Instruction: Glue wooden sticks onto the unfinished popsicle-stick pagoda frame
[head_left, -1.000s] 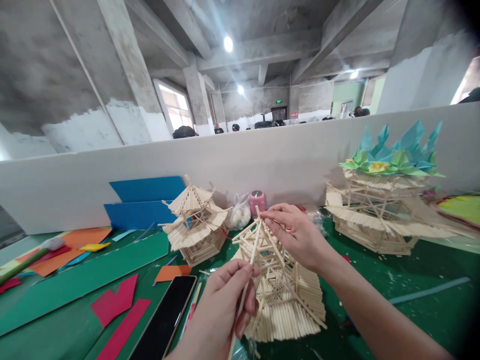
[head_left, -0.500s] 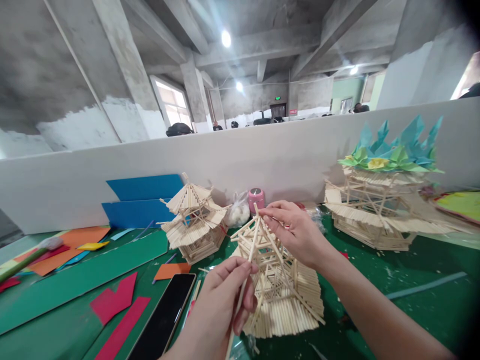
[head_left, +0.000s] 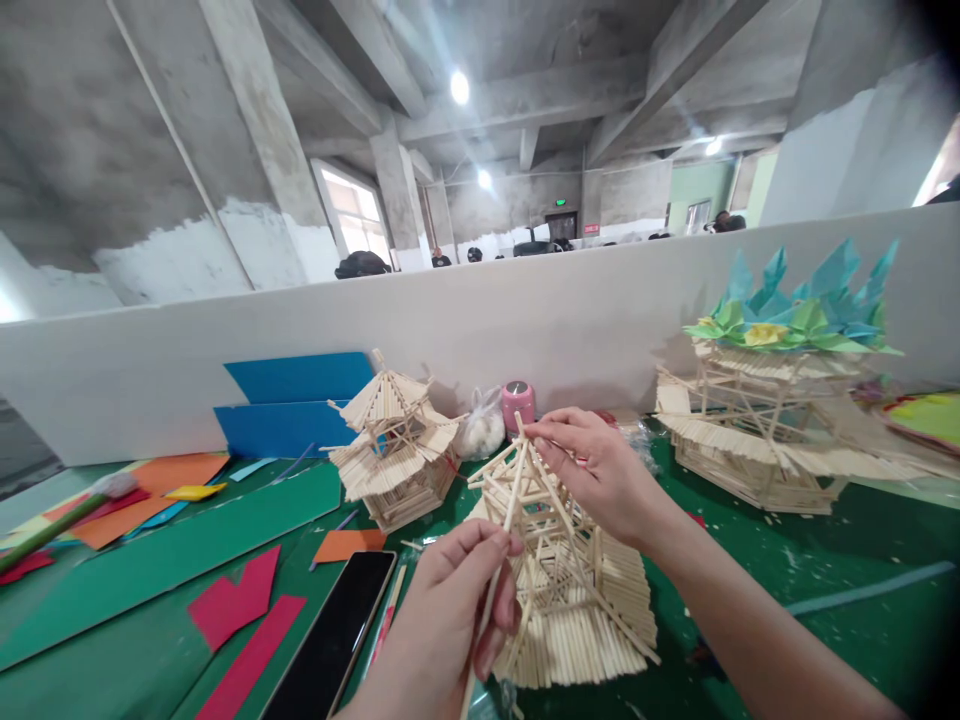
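A model of pale wooden sticks, with a slatted skirt and an open frame above, stands on the green table right in front of me. My left hand pinches a long thin stick that slants up to the peak of the frame. At that peak, the fingertips of my right hand are pressed together at the stick tops; whether they grip the same stick or another is too small to tell.
Left of the model stand a finished-looking stick pavilion and a black phone. Blue boards lean on the white partition. At right is a stick structure topped with folded paper. A pink device sits behind.
The whole view has shifted slightly, so the objects appear a little further right and lower. Both hands keep nearly the same hold around the stick and the peak.
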